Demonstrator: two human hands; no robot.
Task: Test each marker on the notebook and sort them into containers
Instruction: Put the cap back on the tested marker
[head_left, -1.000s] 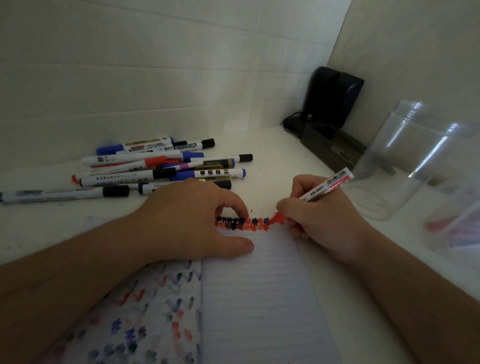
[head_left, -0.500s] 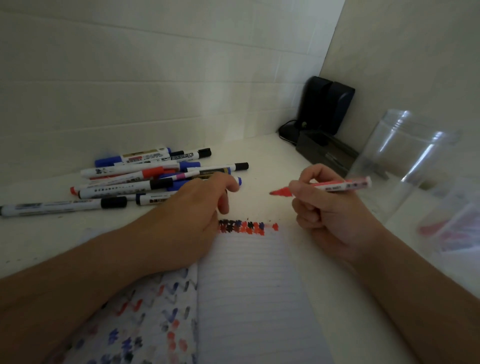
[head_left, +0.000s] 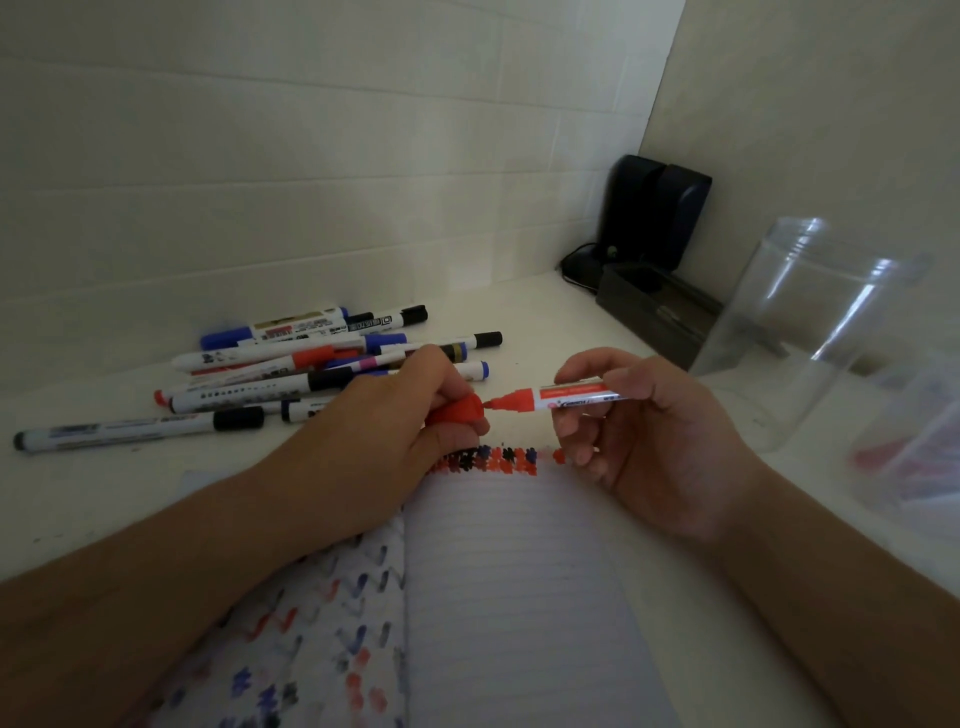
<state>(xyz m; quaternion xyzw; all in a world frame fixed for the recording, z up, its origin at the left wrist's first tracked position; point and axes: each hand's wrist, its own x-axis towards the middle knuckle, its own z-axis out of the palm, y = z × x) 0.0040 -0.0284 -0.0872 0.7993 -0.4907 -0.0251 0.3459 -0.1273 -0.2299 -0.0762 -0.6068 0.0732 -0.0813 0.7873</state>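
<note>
My right hand (head_left: 654, 431) holds a red marker (head_left: 561, 399) level, its bare tip pointing left. My left hand (head_left: 384, 436) grips the red cap (head_left: 460, 409), whose mouth sits just at the marker's tip. Below both hands lies the open notebook (head_left: 509, 587), with a row of black, blue and red test marks (head_left: 498, 460) along the top of its lined right page. A pile of several capped markers (head_left: 291, 364) lies on the table behind my left hand. A clear tall container (head_left: 800, 332) stands at the right.
A second clear container (head_left: 919, 441) with something red inside sits blurred at the far right. A black device (head_left: 654, 218) and a dark tray (head_left: 654, 312) fill the back corner. White walls close in behind and to the right.
My right hand lifted the red marker off the page and turned it level. My left hand left the notebook and brought the red cap up to the marker's tip.
</note>
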